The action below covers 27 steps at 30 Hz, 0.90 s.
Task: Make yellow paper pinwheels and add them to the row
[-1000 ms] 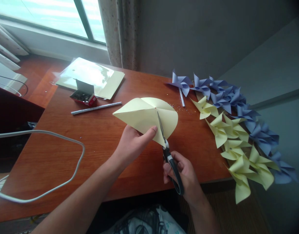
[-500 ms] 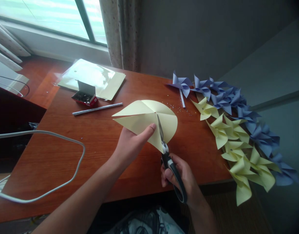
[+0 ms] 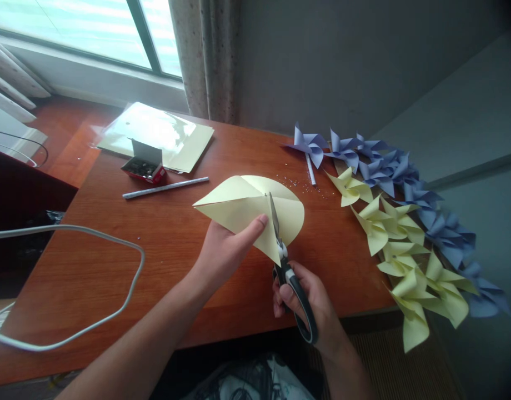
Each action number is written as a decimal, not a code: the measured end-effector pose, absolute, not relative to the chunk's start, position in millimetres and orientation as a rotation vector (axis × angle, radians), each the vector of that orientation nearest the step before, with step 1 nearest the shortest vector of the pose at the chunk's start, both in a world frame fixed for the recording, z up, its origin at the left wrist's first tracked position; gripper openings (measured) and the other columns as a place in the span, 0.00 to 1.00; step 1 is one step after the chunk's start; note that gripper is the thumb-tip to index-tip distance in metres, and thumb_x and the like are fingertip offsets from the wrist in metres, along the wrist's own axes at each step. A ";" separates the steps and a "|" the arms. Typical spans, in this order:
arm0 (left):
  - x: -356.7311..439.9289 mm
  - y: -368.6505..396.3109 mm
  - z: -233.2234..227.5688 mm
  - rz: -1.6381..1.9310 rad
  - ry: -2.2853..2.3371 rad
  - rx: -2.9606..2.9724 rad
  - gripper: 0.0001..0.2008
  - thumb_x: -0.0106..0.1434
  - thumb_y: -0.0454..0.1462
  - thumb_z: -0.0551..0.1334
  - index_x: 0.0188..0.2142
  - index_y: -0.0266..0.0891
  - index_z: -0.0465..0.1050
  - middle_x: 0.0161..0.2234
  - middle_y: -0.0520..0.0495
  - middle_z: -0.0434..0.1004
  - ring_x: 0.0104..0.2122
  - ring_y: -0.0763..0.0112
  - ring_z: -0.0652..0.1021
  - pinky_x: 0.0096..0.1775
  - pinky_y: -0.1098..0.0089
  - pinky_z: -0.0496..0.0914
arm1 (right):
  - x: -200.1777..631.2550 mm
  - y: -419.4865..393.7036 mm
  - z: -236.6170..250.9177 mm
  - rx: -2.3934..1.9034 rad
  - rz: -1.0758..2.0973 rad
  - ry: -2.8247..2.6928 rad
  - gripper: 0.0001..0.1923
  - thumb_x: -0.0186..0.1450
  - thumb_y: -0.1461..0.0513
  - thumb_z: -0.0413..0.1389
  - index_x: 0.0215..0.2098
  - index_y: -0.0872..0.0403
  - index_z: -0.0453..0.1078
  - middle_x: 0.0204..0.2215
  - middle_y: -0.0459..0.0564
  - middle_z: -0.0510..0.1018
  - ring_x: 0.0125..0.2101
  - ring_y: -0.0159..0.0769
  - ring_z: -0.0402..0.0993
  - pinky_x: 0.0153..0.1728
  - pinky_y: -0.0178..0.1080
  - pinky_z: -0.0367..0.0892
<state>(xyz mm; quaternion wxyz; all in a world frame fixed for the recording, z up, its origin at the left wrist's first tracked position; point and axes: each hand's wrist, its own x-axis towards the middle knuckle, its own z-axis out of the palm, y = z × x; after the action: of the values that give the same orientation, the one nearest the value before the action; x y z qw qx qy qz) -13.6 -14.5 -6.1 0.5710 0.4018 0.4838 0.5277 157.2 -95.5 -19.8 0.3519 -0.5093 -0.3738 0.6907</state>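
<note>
Left hand (image 3: pixel 226 250) fingers pinch the yellow paper (image 3: pixel 247 208) above the counter (image 3: pixel 155 261). Right hand (image 3: pixel 309 300) fingers clamp scissors (image 3: pixel 286 266), blades halfway into one fold. Judged: cutting unfinished; finished pinwheels (image 3: pixel 405 222) lie right.

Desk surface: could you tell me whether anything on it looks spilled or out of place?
Tiny pale specks lie scattered on the desk beyond the yellow paper, beside a white stick, like a small spill. Several pinwheels overhang the desk's right edge.
</note>
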 end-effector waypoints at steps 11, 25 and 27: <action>-14.1 -13.8 -6.6 1.285 1.131 0.945 0.14 0.62 0.41 0.70 0.44 0.34 0.79 0.44 0.43 0.84 0.44 0.62 0.81 0.45 0.69 0.74 | 163.9 -97.7 -14.3 -1.350 1.852 -0.991 0.25 0.60 0.44 0.65 0.37 0.55 0.66 0.24 0.41 0.69 0.23 0.27 0.70 0.27 0.32 0.65; -13.2 -14.2 -7.1 1.200 1.117 0.969 0.11 0.62 0.41 0.70 0.40 0.35 0.79 0.39 0.45 0.84 0.40 0.63 0.81 0.41 0.70 0.75 | 162.9 -96.2 -14.0 -1.330 1.850 -0.951 0.24 0.61 0.45 0.65 0.36 0.56 0.66 0.23 0.42 0.72 0.22 0.27 0.71 0.26 0.31 0.65; -12.7 -14.3 -6.8 1.189 1.122 0.982 0.10 0.61 0.41 0.69 0.38 0.35 0.79 0.38 0.46 0.84 0.39 0.64 0.81 0.40 0.70 0.75 | 161.7 -95.1 -15.2 -1.324 1.842 -0.951 0.23 0.62 0.45 0.64 0.36 0.56 0.67 0.23 0.43 0.72 0.22 0.28 0.72 0.26 0.30 0.65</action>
<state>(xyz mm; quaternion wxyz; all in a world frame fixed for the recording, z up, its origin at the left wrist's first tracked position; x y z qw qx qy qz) -12.7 -14.3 -6.8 0.5789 0.4198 0.4798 0.5084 161.7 -95.1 -15.2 0.3343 -0.5073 -0.3645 0.7057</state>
